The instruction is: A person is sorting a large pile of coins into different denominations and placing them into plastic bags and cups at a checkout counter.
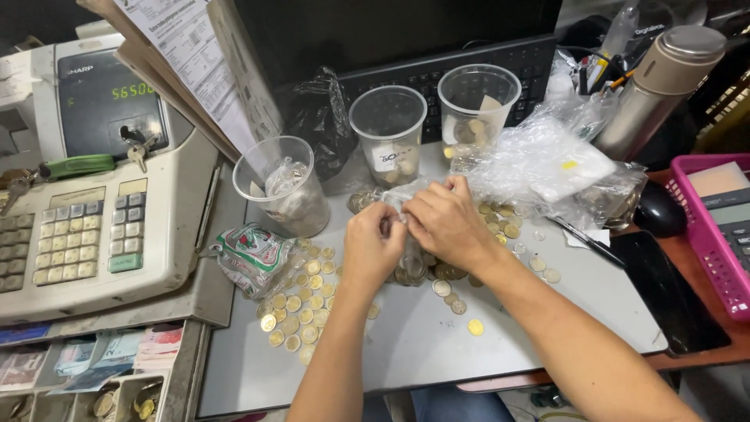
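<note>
Both my hands meet over the middle of a grey board (422, 344), gripping a small clear plastic bag of coins (409, 264). My left hand (372, 244) pinches the bag's left side and my right hand (445, 220) holds its top. The bag's lower part with coins hangs between them, partly hidden by my fingers. Several gold coins (301, 309) lie spread on the board left of my left hand. More coins (508, 227) are scattered to the right of my right hand.
Three clear plastic cups (285, 187) (388, 133) (478, 105) stand behind. A cash register (86, 211) with an open drawer (86, 367) sits left. Keyboard (461, 74), crumpled plastic (547, 168), flask (664, 86), mouse (660, 209), pink basket (715, 234) are right.
</note>
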